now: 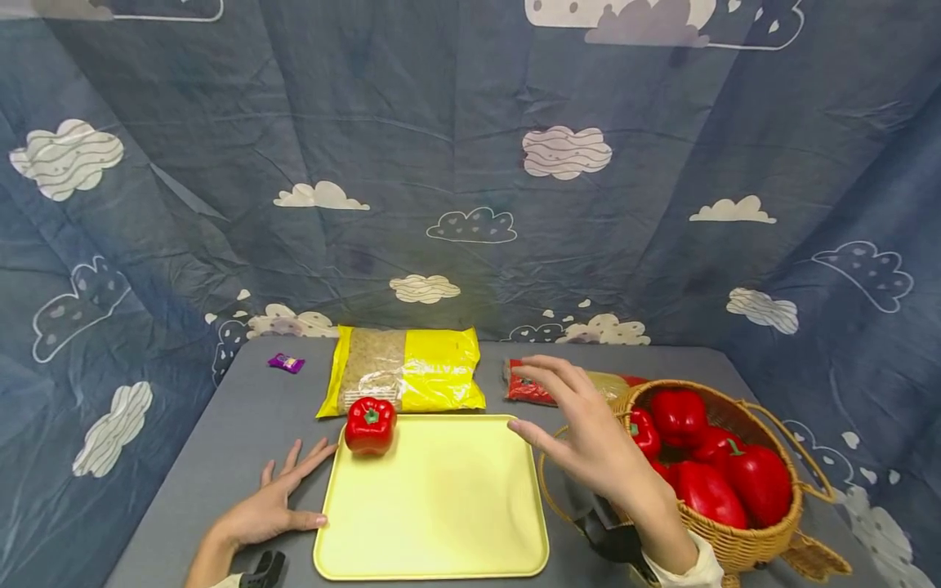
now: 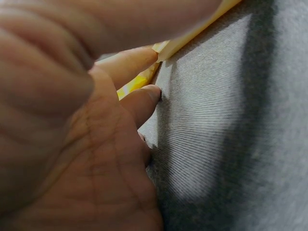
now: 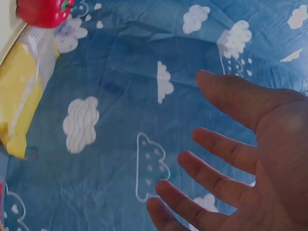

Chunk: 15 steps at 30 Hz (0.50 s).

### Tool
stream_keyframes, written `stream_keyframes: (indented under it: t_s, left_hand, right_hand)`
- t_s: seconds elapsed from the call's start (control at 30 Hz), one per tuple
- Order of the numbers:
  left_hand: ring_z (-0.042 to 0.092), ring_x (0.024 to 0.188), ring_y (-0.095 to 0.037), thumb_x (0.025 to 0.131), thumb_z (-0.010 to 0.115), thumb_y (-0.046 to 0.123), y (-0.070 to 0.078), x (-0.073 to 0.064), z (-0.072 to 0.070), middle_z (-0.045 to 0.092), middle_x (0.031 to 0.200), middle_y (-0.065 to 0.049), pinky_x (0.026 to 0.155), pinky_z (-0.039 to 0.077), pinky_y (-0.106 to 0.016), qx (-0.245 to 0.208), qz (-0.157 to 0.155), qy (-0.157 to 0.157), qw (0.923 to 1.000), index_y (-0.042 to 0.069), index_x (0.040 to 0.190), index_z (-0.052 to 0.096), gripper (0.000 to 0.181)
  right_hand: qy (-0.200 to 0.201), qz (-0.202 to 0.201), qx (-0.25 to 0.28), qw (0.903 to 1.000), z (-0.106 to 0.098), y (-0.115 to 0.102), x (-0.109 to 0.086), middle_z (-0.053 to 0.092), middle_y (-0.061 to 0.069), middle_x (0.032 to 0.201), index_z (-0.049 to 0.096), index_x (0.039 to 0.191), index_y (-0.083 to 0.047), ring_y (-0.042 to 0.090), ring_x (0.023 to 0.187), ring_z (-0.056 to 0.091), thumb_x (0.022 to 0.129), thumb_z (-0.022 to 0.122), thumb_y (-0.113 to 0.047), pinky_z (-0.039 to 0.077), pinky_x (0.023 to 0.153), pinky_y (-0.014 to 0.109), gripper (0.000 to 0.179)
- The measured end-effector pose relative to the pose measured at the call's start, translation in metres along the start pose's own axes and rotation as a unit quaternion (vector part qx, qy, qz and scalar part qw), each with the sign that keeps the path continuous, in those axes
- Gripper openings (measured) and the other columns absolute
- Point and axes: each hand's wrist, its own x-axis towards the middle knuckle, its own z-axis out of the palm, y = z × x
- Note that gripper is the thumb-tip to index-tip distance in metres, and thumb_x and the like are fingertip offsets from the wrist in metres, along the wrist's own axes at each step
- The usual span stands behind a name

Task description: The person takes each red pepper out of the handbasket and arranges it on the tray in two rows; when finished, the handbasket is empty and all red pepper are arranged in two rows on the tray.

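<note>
A pale yellow tray (image 1: 441, 506) lies on the table, with one red bell pepper (image 1: 371, 426) at its far left corner. My left hand (image 1: 268, 506) rests on the table beside the tray, fingers spread and fingertips right at its left rim. In the left wrist view the left palm (image 2: 106, 159) fills much of the picture, with the tray's edge past the fingers. My right hand (image 1: 581, 433) is raised over the tray's right side, fingers extended and holding nothing. In the right wrist view the right hand (image 3: 240, 173) shows spread fingers before the cloth, with the pepper (image 3: 43, 12) at upper left.
A wicker basket (image 1: 735, 543) of several red peppers stands at the right, partly behind the right forearm. Behind the tray lies a yellow bag (image 1: 441, 367). A small purple packet (image 1: 286, 363) sits at the back left, a red packet (image 1: 529, 388) behind the right hand.
</note>
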Motion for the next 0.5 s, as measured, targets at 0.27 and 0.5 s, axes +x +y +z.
stream_keyframes:
  t_s: [0.27, 0.5]
  left_hand:
    - [-0.031, 0.144, -0.049, 0.08, 0.083, 0.027, 0.0, -0.001, 0.0, 0.004, 0.166, -0.025, 0.101, -0.034, -0.071, -0.015, 0.008, 0.001, 0.9999, 0.011, 0.16, 0.023, 0.101]
    - [-0.031, 0.145, -0.049, 0.08, 0.083, 0.026, 0.0, -0.001, 0.0, 0.004, 0.166, -0.025, 0.101, -0.032, -0.071, -0.014, 0.005, 0.001, 0.9999, 0.012, 0.16, 0.023, 0.101]
  right_hand:
    - [-0.012, 0.052, -0.012, 0.9985, -0.018, 0.02, -0.018, 0.05, 0.007, 0.145, 0.056, 0.14, -0.014, 0.032, 0.132, 0.048, 0.084, 0.083, -0.027, 0.047, 0.099, 0.059, 0.063]
    - [-0.021, 0.098, -0.025, 0.9946, -0.035, 0.042, -0.036, 0.051, 0.011, 0.145, 0.056, 0.14, -0.013, 0.037, 0.131, 0.048, 0.086, 0.08, -0.031, 0.043, 0.098, 0.066, 0.062]
